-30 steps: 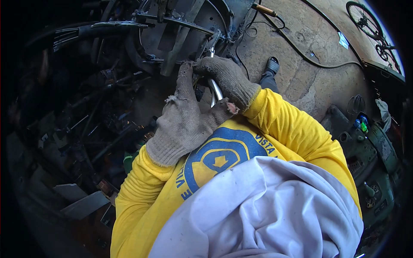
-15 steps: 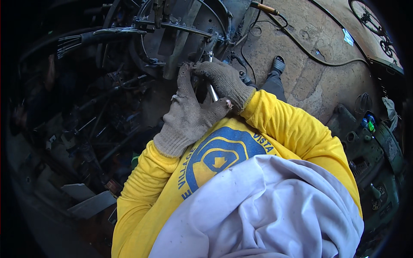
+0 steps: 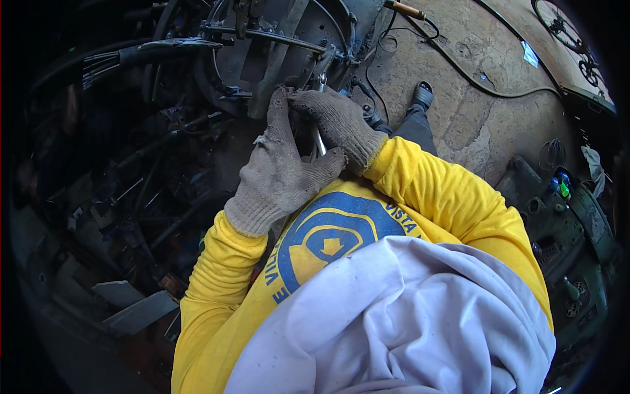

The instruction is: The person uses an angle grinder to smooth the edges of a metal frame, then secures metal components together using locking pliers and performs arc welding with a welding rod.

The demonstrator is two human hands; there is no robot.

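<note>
In a knitted grey-brown glove, my right hand [image 3: 342, 125] is closed around a shiny metal wrench [image 3: 319, 141]. The wrench's upper end shows beyond the knuckles, against a metal linkage [image 3: 324, 64] on the machine frame. Its lower end shows below the hand, close to my left thumb. My left hand [image 3: 279, 174], gloved alike, is open, with thumb and fingers wide apart. Its fingertips come up beside the right hand's fingers, below a flat metal bar [image 3: 279, 56]. What lies behind both hands is hidden.
A round metal housing with a thin rod [image 3: 275, 41] across it stands ahead. To the left, a cable with bared strands [image 3: 102, 65] hangs over dark clutter. A hose [image 3: 499, 93] and an orange-handled tool [image 3: 405, 9] lie right. Green machine parts [image 3: 558, 230] stand at far right.
My left hand has shifted slightly left and keeps its spread shape. The right hand has moved a little left and up, with the wrench still in it.
</note>
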